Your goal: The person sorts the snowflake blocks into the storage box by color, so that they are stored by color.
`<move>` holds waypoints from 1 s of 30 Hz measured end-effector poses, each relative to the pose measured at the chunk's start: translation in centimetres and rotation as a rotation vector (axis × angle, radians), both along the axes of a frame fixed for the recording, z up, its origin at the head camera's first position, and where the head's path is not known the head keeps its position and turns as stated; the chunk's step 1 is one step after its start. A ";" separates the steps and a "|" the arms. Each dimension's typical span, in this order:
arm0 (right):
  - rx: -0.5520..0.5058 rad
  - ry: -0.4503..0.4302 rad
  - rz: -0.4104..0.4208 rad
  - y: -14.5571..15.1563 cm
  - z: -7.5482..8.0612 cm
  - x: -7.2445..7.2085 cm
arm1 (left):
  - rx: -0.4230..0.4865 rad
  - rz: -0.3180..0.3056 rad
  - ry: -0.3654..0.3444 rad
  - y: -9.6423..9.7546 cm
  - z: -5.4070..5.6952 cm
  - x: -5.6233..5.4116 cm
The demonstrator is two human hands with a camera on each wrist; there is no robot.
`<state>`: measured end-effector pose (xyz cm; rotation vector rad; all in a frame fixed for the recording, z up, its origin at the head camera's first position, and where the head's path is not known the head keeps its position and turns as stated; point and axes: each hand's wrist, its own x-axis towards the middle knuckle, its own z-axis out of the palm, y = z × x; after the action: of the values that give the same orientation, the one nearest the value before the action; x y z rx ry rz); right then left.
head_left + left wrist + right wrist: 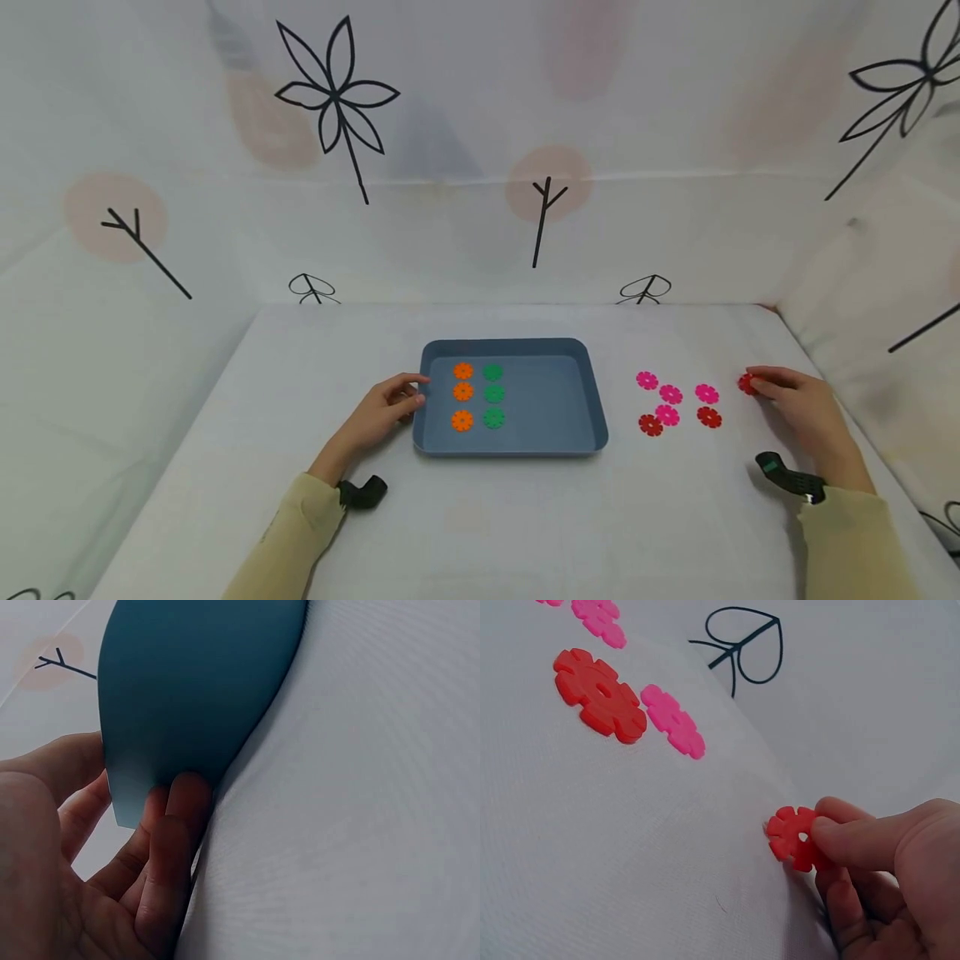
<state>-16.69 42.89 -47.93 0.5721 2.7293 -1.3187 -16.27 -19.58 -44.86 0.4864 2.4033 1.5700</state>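
Observation:
In the head view, my right hand [798, 408] pinches a red notched plastic disc [747, 383] at the right of the table. The right wrist view shows this red disc [791, 838] between thumb and fingers, its edge tilted up. My left hand [386, 410] rests its fingertips against the left side of a blue-grey tray [551, 408]. Up close in the left wrist view, relaxed fingers [169, 847] touch the tray's outer wall [187, 690]. Inside the tray lie a column of three orange discs [463, 392] and a column of three green discs [493, 394].
Between the tray and my right hand, several pink discs [707, 393] and two red discs [709, 417] lie loose on the white cloth [525, 525]. One pink disc [667, 415] borders a red disc [651, 425]. A patterned cloth wall [450, 242] rises behind the table.

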 end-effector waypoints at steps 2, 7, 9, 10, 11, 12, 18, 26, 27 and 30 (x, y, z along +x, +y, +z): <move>-0.041 -0.008 -0.035 0.1 0.0 0.0 | -0.004 -0.002 0.000 0.0 0.1 0.0; -0.100 0.002 -0.098 -0.1 0.3 -0.1 | -0.004 -0.005 -0.005 0.0 0.4 0.2; -0.128 0.022 -0.112 -0.1 0.5 -0.2 | -0.005 -0.001 -0.008 0.0 0.5 0.2; -0.149 0.036 -0.122 -0.1 0.7 -0.3 | -0.005 0.001 -0.009 0.0 0.5 0.2; -0.163 0.051 -0.132 -0.1 0.8 -0.4 | -0.006 0.002 -0.012 0.0 0.5 0.2; -0.180 0.057 -0.144 -0.1 0.9 -0.5 | -0.007 0.002 -0.014 0.0 0.5 0.2; -0.255 0.085 -0.161 -0.6 1.5 -0.6 | -0.008 -0.002 -0.018 0.0 0.3 0.1; -0.248 0.133 -0.062 -3.4 2.3 -1.9 | -0.009 0.017 -0.030 0.1 0.3 0.0; -0.246 0.143 -0.046 -3.9 2.4 -2.0 | -0.009 0.018 -0.033 0.1 0.3 0.0; -0.224 0.169 0.010 -5.4 2.8 -2.4 | -0.010 0.017 -0.037 0.1 0.2 0.1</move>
<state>-19.10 37.52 -45.09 0.4464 2.6518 -1.7139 -16.21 -19.52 -44.62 0.4324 2.3924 1.5589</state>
